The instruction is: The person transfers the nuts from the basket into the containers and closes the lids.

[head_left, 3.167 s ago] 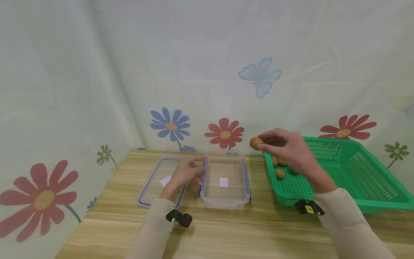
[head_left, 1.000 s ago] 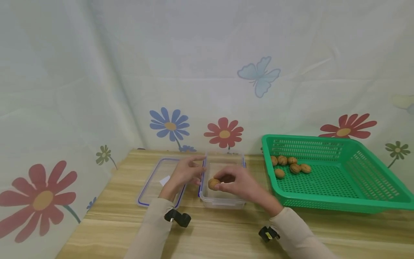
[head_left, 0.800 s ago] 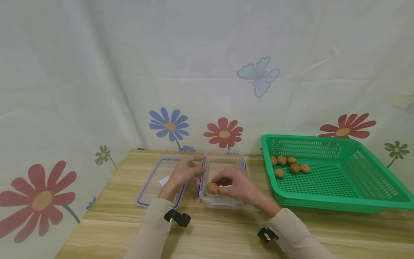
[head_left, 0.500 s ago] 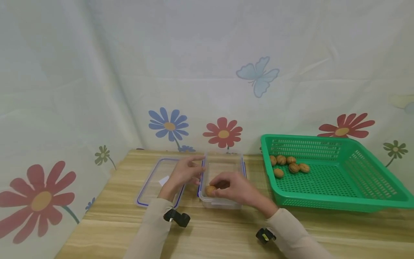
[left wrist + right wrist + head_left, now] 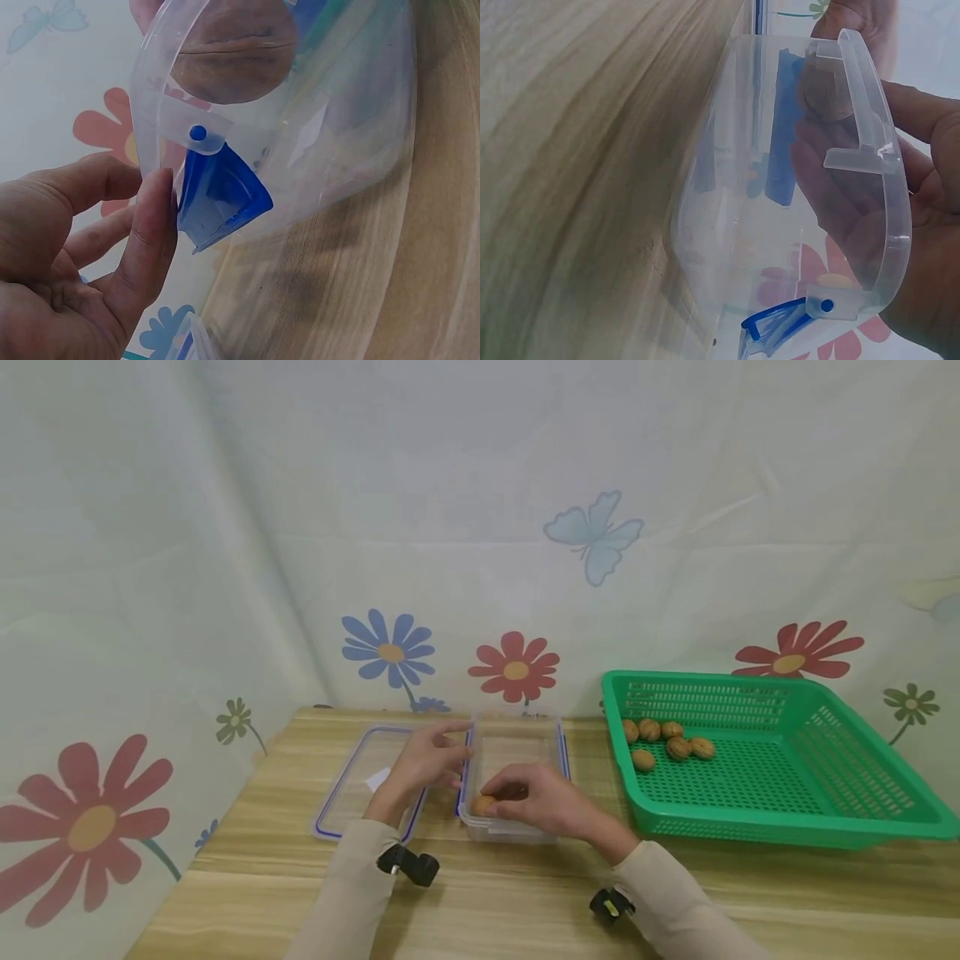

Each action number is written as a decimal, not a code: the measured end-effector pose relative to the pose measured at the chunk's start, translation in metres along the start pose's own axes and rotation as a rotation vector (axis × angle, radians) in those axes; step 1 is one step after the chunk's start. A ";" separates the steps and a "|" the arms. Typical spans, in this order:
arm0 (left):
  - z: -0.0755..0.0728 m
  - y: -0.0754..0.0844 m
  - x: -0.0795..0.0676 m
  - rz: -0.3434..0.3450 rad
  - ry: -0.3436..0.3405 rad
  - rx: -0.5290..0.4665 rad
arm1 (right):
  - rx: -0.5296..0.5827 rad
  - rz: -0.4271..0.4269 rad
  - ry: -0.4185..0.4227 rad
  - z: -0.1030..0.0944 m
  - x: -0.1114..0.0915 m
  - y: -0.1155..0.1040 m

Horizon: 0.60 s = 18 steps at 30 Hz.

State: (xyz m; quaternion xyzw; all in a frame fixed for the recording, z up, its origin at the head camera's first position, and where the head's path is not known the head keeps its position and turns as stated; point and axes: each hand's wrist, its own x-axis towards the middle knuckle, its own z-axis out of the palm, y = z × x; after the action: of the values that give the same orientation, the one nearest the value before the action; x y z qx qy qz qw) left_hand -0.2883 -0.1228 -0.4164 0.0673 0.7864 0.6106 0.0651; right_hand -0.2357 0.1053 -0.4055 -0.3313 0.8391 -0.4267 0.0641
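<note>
A walnut [image 5: 483,804] is pinched between the thumb and fingers of my right hand [image 5: 546,797], low in the near left corner of a clear plastic storage box [image 5: 517,747]. Through the box wall the left wrist view shows the walnut [image 5: 236,56] up close; the right wrist view shows it dimly. My left hand [image 5: 427,762] rests its fingertips against the box's left side, fingers loosely bent and apart. Beside its thumb a blue latch [image 5: 225,191] hangs unfastened in the left wrist view. My right fingertips are partly hidden behind the walnut.
A clear lid with a blue seal [image 5: 352,789] lies left of the box, partly under my left hand. On the right stands a green slotted basket [image 5: 735,831] with several walnuts [image 5: 678,748] in its left part. A printed curtain [image 5: 450,527] backs the wooden table [image 5: 480,910].
My right hand has carried the walnut left from above the basket into the box, then lowered it toward the near left corner. The left hand has stayed at the box's side.
</note>
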 end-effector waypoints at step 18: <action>-0.001 0.000 0.000 -0.002 -0.005 -0.010 | -0.029 0.011 -0.044 -0.001 0.002 0.002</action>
State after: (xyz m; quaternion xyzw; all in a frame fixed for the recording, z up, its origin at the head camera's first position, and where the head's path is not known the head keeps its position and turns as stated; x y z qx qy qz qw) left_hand -0.2879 -0.1235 -0.4166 0.0676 0.7831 0.6144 0.0680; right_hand -0.2388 0.1050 -0.4061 -0.3367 0.8455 -0.4066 0.0800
